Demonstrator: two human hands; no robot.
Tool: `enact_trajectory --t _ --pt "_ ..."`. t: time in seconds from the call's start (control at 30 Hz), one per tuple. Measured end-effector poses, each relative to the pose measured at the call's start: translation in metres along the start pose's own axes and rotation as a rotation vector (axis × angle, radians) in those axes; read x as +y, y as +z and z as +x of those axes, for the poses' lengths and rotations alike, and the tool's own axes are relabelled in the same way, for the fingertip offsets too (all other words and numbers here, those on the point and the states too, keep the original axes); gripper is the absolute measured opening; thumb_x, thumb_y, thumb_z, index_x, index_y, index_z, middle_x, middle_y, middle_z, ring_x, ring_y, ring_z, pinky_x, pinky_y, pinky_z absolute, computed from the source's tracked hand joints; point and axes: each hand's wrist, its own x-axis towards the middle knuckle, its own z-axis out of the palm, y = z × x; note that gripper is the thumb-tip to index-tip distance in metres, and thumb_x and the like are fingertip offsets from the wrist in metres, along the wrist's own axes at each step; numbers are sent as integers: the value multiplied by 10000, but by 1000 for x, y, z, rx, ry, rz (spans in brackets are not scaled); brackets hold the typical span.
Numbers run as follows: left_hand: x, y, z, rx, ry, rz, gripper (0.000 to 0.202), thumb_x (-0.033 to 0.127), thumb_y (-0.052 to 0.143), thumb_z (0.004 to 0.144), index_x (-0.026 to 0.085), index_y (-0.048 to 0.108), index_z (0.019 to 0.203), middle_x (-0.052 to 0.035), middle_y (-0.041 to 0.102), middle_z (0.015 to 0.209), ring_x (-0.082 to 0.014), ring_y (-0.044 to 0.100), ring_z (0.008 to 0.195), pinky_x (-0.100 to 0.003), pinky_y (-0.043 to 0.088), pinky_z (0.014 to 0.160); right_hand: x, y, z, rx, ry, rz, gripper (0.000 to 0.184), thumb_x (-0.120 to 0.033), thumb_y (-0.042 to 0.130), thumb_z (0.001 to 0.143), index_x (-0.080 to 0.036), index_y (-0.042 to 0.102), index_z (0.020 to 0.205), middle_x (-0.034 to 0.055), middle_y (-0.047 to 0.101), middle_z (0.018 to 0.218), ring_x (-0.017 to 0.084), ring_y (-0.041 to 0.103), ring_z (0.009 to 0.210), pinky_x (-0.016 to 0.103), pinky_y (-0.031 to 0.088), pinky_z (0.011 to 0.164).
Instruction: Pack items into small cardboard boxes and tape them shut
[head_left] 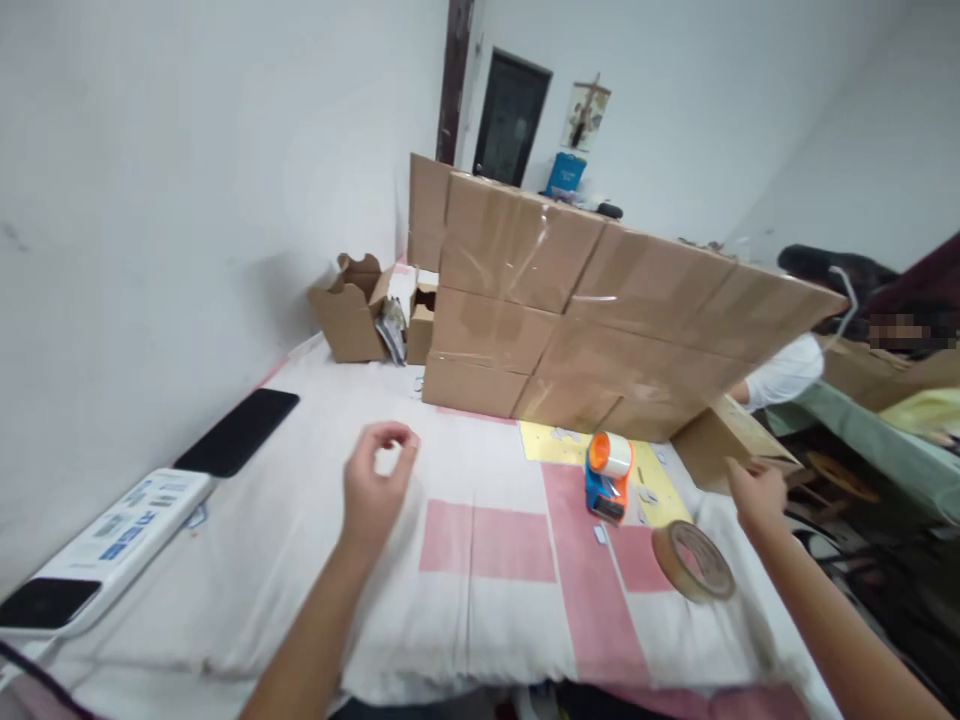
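Across a white, pink and yellow cloth, a large taped cardboard panel stood upright at the far side, its brown face crossed by seams and shiny strips of clear tape. Short of it, the left hand hung above the white part of the cloth, its fingers curled and the thumb and forefinger brought together in a ring; whether anything thin was pinched there could not be told. On the other side, the right hand was at the near corner of a low cardboard box, fingers bent, though whether they were closed, or touched the box, was unclear. Between the hands, nearer the right one, sat a blue and orange tape dispenser, and closer to the front lay a tan tape roll, tilted toward the right forearm. Along the wall at left were a dark phone and a white power strip. An open cardboard box with a scalloped rim stood left of the panel. Beyond the panel's right end, another person's white sleeve showed.
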Motion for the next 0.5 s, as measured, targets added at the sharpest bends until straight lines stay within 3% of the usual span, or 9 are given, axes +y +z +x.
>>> enact_trajectory --t 0.03,0.07,0.17,0.23,0.3,0.37,0.43,0.5 --pt "-16 -12 26 67 -33 38 167 327 665 869 220 586 970 -28 660 953 -187 637 913 -332 502 844 -27 9 -19 34 2 11 428 -554 656 670 -226 604 940 209 646 913 380 637 831 590 478 763" --pt "-34 -22 54 152 -71 66 277 342 709 830 213 566 1029 -47 658 1024 -198 639 944 -345 506 858 -59 20 -43 -11 -79 83 333 -506 627 727 -247 604 934 184 651 930 340 634 836 543 501 791" --pt "-94 -30 135 326 -222 173 760 338 834 693 140 420 1300 -192 543 1327 -282 568 1197 -439 453 1035 -169 74 -132 -356 -376 310 206 -385 570 819 -242 613 962 109 656 988 280 641 901 499 527 876" --pt "-130 -19 174 337 -284 298 1043 374 880 634 108 274 1440 -269 370 1501 -362 367 1415 -523 323 1154 -245 129 -189 -569 -502 501 226 -311 539 853 -256 614 1058 106 665 1070 265 648 971 456 541 898" --pt "-156 -1 199 308 -337 364 1234 421 905 592 94 154 1515 -305 221 1579 -409 212 1494 -563 234 1195 -311 195 -230 -716 -579 637 321 -264 534 853 -255 599 1168 113 654 1210 264 632 1096 432 540 943" --pt "-175 17 212 299 -337 372 1338 454 921 556 105 95 1549 -306 142 1610 -429 135 1516 -580 196 1207 -362 264 -253 -806 -562 662 441 -222 525 835 -215 550 1276 122 614 1320 264 601 1186 430 520 1001" --pt "-192 29 220 348 -281 279 1318 474 912 570 136 108 1559 -276 150 1623 -406 116 1528 -562 176 1221 -395 326 -261 -855 -498 610 578 -160 521 804 -162 470 1380 132 548 1416 275 518 1307 460 412 1132" --pt "-212 32 227 402 -230 81 1085 522 806 720 163 193 1541 -231 233 1616 -342 163 1532 -507 177 1236 -412 373 -263 -887 -360 554 696 -106 521 772 -139 384 1454 129 505 1469 289 445 1377 495 316 1192"
